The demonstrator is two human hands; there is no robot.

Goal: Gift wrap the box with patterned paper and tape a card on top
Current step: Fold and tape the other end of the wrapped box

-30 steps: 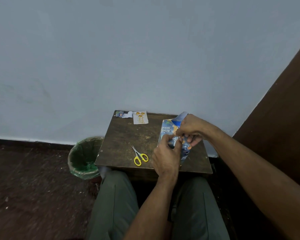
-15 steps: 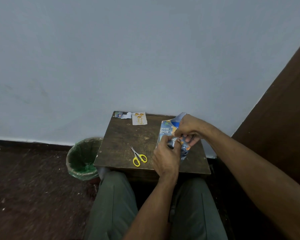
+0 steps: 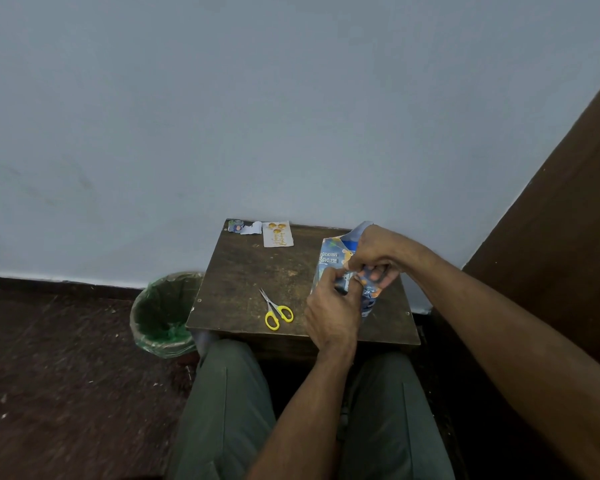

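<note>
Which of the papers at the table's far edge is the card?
The white card with gold balloons, rightmost of the two; the other is a torn blue-patterned scrap.

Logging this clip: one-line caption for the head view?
Both hands, left hand and right hand, fold patterned paper over a small table; scissors and card lie nearby.

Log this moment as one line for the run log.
stage: folding paper | left hand: grips patterned paper | right hand: pinches paper | card: on table, untaped | scissors: idle
</note>
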